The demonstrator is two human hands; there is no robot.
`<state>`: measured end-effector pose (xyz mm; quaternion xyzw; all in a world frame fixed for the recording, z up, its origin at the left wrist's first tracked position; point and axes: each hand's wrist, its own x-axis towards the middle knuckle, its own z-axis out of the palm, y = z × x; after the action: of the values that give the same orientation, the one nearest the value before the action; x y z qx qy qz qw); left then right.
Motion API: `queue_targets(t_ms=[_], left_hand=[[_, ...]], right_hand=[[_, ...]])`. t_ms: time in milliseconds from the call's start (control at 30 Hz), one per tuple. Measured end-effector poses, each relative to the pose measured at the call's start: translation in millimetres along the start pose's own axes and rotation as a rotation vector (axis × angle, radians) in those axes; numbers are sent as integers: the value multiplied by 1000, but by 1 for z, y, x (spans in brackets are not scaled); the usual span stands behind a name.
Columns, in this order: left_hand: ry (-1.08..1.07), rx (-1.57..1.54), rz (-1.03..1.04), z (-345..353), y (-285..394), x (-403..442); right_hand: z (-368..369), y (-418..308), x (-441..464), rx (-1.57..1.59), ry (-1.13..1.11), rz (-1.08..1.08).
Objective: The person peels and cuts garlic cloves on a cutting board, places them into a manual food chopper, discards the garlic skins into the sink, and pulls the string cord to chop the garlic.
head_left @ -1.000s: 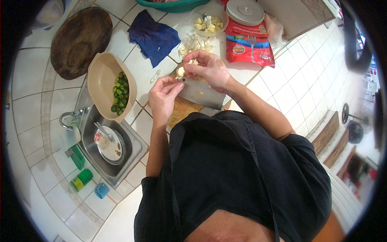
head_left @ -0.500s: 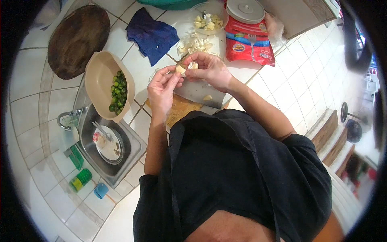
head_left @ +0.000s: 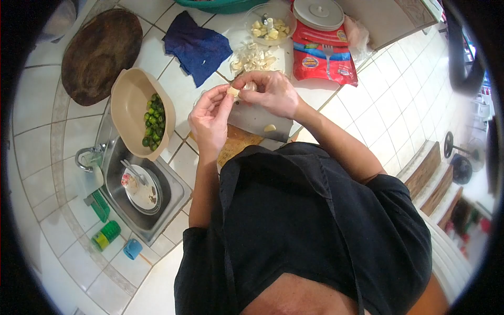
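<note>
Between the fingertips of both hands is a pale garlic clove point(head_left: 234, 92). My left hand point(head_left: 211, 118) pinches it from the left, and my right hand point(head_left: 273, 93) touches its right side with fingers closed; some whitish garlic shows at the right fingers. Below them lies a wide metal blade point(head_left: 254, 122) on a wooden board point(head_left: 236, 142), with a peeled clove point(head_left: 270, 128) on the blade. Just beyond the hands is a heap of garlic skins point(head_left: 256, 59), and behind it a clear bowl point(head_left: 271, 26) holds peeled cloves.
A beige dish point(head_left: 128, 107) of green sprouts stands left, beside a sink point(head_left: 152, 220) with dishes. Farther back are a dark oval board point(head_left: 100, 55), a blue cloth point(head_left: 195, 50), a teal basin point(head_left: 226, 6) and a red package point(head_left: 323, 60) under a white lid point(head_left: 319, 13).
My hands have come together around the clove, my left hand moving up toward my right. A peeled clove now lies lower on the blade than the pale piece seen there earlier.
</note>
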<state>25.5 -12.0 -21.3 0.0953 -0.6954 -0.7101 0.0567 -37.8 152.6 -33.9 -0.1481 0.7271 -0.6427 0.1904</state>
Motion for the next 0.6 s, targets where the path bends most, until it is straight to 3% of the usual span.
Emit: queue_targets(t_ms=[133, 167, 200, 333, 433, 500, 533, 600], left_hand=[[55, 254, 170, 3, 8, -4], [76, 385, 223, 3, 11, -4], [76, 386, 223, 4, 13, -3], [38, 177, 162, 4, 12, 1], [-5, -51, 82, -1, 9, 6], [-26, -138, 22, -6, 5, 8], [-51, -286, -29, -9, 0, 8], [-76, -433, -82, -14, -2, 10]], right_hand=[[-1, -16, -6, -233, 8, -44], [0, -16, -6, -272, 32, -203], [0, -16, -7, -311, 56, -361], [0, -17, -5, -300, 54, -361], [-1, -15, -5, -231, 68, -301], [-4, -22, -6, -29, -83, 40], [-4, -18, -5, -28, -81, 40], [-2, -8, -3, 286, -158, 89]])
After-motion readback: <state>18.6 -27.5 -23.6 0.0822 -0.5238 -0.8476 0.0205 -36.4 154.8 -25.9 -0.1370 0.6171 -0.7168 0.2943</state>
